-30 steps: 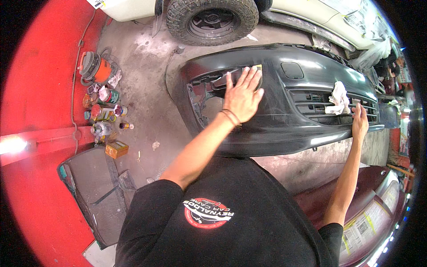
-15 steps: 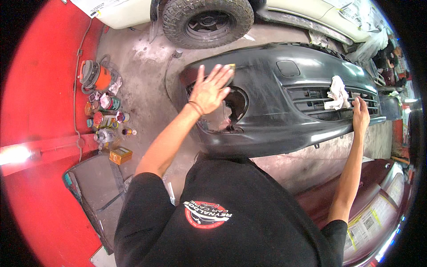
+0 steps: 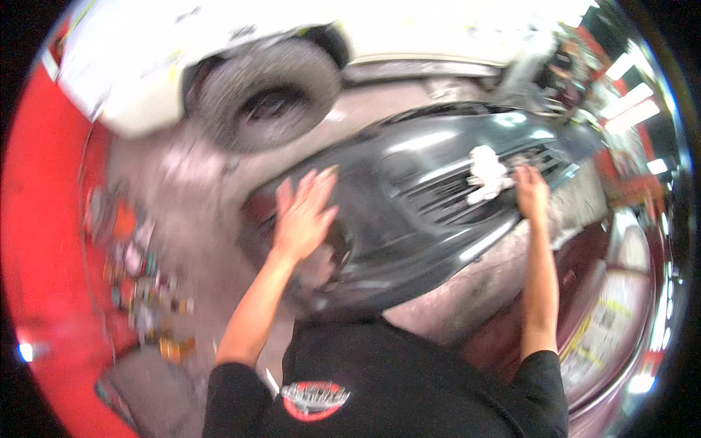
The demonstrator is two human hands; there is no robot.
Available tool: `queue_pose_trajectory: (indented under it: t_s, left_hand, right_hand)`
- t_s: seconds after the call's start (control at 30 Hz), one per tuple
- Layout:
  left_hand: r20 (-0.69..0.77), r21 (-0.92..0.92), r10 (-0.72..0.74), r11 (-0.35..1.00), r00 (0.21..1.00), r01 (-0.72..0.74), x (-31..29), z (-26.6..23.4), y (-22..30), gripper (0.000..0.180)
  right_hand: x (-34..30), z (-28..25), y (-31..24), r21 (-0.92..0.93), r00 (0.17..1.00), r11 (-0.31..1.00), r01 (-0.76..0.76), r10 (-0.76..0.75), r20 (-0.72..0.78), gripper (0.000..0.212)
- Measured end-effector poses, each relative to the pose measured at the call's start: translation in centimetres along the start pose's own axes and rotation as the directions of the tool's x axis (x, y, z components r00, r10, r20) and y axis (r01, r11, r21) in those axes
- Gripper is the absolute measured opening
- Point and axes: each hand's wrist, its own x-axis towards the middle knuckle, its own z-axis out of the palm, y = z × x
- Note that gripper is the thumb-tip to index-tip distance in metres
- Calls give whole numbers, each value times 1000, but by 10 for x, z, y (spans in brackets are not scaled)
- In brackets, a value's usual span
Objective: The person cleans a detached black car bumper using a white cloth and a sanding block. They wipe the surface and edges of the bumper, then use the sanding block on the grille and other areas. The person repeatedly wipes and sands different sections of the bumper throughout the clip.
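Observation:
A black car bumper cover (image 3: 380, 212) lies across the floor in front of me, its grille toward the right. My left hand (image 3: 303, 223) lies over its left end beside the round lamp opening, fingers long and fairly flat. Under those fingers is a small dark pad with a yellow edge (image 3: 333, 171), apparently a sanding pad, mostly hidden. On the right, my right hand (image 3: 532, 192) is bent over the bumper at the grille; blur hides its fingertips. A crumpled white cloth (image 3: 486, 174) rests on the grille just left of that hand.
Beyond the bumper stands a light-coloured vehicle with a big tire (image 3: 270, 95). Cans and a small orange machine (image 3: 124, 220) line the red wall (image 3: 44, 219) on the left. A dark red car panel (image 3: 511, 321) with masking paper is at the lower right.
The whole view has swung, so the bumper, tire and cans sit lower and farther left, and the picture is blurred. Both hands stay at about the same places on the bumper.

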Motion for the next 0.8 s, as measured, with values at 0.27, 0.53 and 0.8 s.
queue_pose_trajectory:
  t_s: [0.27, 0.53, 0.8]
  left_hand:
    - [57, 1, 19, 1000, 998, -19, -10, 25, -20, 73]
    - [154, -123, 170, 981, 973, -151, -11, 23, 65, 65]
    - [140, -221, 191, 962, 971, -157, 15, 16, 87, 68]
  right_hand:
    - [-7, -23, -56, -11, 990, 990, -141, 141, 27, 43]
    - [-14, -24, -55, -26, 994, 994, -108, 108, -19, 43]
    - [-13, -17, -47, 60, 992, 991, -124, 124, 2, 46]
